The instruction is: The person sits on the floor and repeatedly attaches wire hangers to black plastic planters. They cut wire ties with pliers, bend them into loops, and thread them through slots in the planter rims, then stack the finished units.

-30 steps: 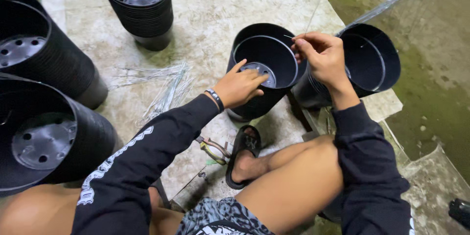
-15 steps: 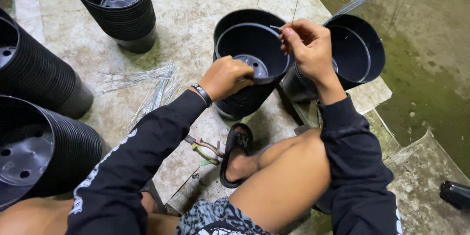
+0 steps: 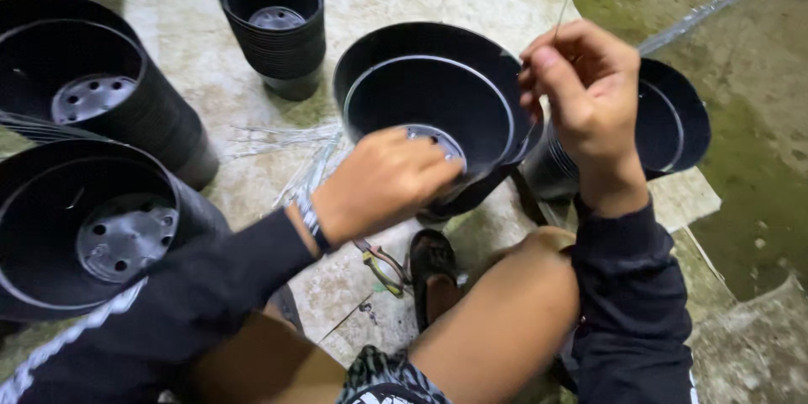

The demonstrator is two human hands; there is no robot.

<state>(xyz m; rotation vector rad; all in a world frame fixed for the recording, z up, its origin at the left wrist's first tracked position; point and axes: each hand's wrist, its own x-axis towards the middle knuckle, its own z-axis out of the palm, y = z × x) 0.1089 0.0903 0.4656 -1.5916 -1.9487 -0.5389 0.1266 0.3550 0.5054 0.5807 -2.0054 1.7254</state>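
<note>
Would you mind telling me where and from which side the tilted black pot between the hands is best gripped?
Probably by the rim of the tilted black pot, from the near side. Its mouth tips toward the person, so the near rim is exposed, where the left hand already sits. The right hand is at the far-right rim, pinching a thin wire.

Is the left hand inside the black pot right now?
Yes, the left hand reaches over the rim into the black pot.
</note>
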